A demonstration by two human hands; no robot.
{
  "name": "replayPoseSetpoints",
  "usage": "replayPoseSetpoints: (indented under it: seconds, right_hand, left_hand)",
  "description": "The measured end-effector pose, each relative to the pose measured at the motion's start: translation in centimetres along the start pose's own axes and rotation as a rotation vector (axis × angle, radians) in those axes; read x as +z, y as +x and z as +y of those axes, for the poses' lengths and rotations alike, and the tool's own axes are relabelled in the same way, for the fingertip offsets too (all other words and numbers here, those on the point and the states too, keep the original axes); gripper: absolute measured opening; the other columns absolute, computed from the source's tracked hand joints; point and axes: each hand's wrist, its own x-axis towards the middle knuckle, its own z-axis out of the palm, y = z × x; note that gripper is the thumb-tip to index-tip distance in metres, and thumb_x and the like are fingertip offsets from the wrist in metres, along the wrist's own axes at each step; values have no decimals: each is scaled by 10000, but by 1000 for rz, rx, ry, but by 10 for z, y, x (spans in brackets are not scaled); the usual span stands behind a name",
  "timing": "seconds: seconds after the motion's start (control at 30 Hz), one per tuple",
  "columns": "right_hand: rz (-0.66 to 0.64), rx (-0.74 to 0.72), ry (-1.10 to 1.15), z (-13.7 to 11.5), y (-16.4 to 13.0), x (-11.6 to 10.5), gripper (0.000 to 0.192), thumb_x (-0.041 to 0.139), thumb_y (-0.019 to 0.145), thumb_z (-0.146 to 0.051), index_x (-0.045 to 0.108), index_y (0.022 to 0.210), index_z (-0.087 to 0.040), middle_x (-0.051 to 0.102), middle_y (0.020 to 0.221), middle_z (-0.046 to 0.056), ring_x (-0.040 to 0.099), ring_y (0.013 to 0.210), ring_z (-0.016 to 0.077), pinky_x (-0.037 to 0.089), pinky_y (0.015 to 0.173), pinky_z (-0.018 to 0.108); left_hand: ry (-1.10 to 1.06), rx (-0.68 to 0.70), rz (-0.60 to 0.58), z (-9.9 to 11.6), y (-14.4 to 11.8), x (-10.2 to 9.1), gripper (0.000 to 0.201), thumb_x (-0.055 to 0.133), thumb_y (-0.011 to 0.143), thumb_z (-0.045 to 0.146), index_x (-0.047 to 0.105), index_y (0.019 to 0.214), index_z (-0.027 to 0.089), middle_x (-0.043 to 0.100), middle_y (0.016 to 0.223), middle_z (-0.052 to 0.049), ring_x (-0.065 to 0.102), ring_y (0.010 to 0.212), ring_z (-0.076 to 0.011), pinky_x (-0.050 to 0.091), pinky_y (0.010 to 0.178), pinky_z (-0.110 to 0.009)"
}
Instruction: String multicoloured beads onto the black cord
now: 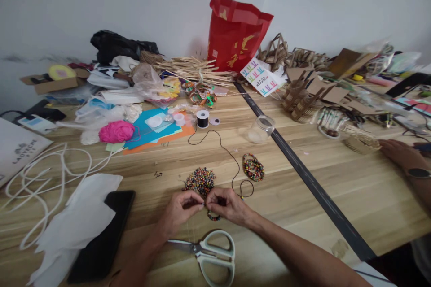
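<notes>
My left hand [180,212] and my right hand [228,205] meet fingertip to fingertip over the wooden table [330,215]. Between them they pinch a small bead on a black cord [232,158]. A short strung run of beads [213,217] hangs under my right hand. A pile of loose coloured beads [200,180] lies just beyond my fingers. The cord runs back to a black spool [202,119]. A finished beaded bracelet stack [253,167] sits to the right of the pile.
Pale green scissors [208,255] lie near the table's front edge. A black phone [101,237] on white paper [81,219] is at left, with white rope [40,179] and pink yarn [116,131]. A glass jar [260,129], red bag [235,33] and another person's hand [402,154] are farther off.
</notes>
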Motion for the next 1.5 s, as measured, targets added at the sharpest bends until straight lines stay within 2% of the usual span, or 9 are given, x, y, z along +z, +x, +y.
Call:
replayPoseSetpoints:
  seconds: [0.53,0.73,0.87,0.97,1.13,1.33,1.5]
  right_hand:
    - [-1,19,-3,-4,0,0,190,643,782,-308,610,739,-126,507,596,-19,433,546,82,347,510,188]
    - [3,32,17,-5,0,0,177,664,764,-291,598,736,-129,507,597,-28,431,541,74,343,511,184]
    - [-3,29,45,-4,0,0,176,668,759,-292,602,788,-132,503,595,-33,429,522,69,341,489,173]
    - [16,-10,3,-7,-1,-1,198,686,748,-309,625,840,-144,532,659,-17,447,538,73,349,485,173]
    - [33,-117,-90,-9,0,-2,116,643,784,-262,656,774,-147,550,726,13,473,599,90,362,522,189]
    - [33,-62,-97,-10,0,-2,81,660,742,-193,640,803,-144,556,755,8,477,583,75,361,504,172]
    - [-19,35,81,-13,-1,3,212,662,768,-335,611,839,-142,534,619,-22,475,523,75,384,490,178]
  left_hand:
    - [11,37,-13,1,0,3,30,680,626,167,676,651,150,696,641,-20,620,622,-152,485,613,-238]
    - [-48,1,-6,-3,1,2,98,721,602,208,649,608,141,672,590,-9,595,576,-139,462,574,-226]
    - [-20,-2,8,2,0,2,86,694,640,223,663,616,147,674,595,-9,584,578,-141,454,585,-232]
    - [26,45,6,8,-1,2,100,675,673,243,676,628,153,686,633,-20,595,626,-157,460,628,-245]
    - [63,88,3,12,-3,0,97,659,687,228,677,625,155,673,647,-20,592,647,-162,456,654,-249]
    - [21,104,32,10,-3,-3,112,660,708,251,670,651,155,663,672,-19,593,668,-160,449,646,-239]
    - [6,151,29,9,-3,-1,111,664,706,245,666,645,152,652,659,-18,591,656,-156,452,643,-240]
